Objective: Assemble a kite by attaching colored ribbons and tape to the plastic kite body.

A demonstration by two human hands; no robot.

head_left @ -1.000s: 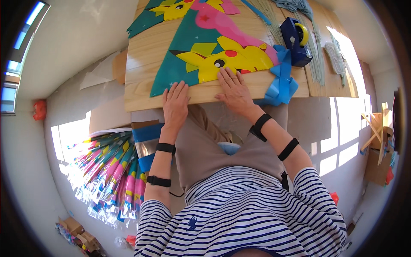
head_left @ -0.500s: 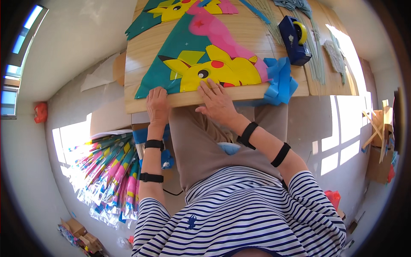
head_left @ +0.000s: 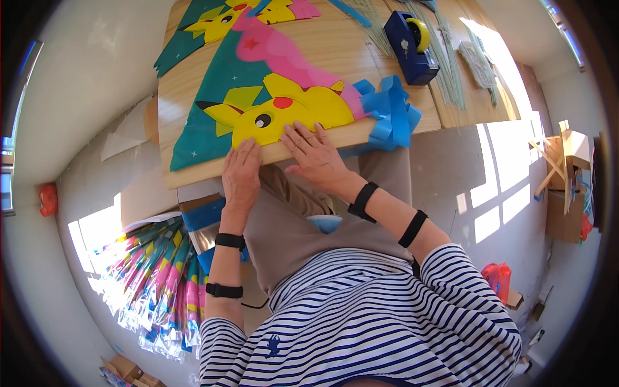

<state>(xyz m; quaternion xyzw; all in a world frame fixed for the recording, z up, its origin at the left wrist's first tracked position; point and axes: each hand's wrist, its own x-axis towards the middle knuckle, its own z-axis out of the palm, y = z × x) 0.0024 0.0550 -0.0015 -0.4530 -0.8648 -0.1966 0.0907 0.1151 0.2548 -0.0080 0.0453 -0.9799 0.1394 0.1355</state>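
Note:
A triangular kite sail [head_left: 222, 84] of thin printed sheet, green, pink and yellow with a cartoon animal, lies along the table's near edge. My left hand [head_left: 241, 177] rests its extended fingertips on the lower yellow border, below the printed eye. To its right, my right hand [head_left: 314, 158] lies flat with fingers spread over the same border, covering part of the print. Neither hand grips anything that I can see. Blue ribbon [head_left: 392, 113] sits in loops at the sail's right corner and hangs over the table edge.
Another printed sail [head_left: 216, 26] lies farther back. A blue tape dispenser [head_left: 412, 55] with yellow tape stands right of it, beside thin pale rods [head_left: 448, 71] and a clear plastic box [head_left: 477, 63]. Bagged, rolled printed sheets [head_left: 155, 277] fan out on the floor at left. Cardboard boxes [head_left: 564, 213] stand at right.
Both hands have slid right along the sail's near border. The left went from the green part onto the yellow, its fingers straightening; the right now covers the printed mouth. The whole view has shifted.

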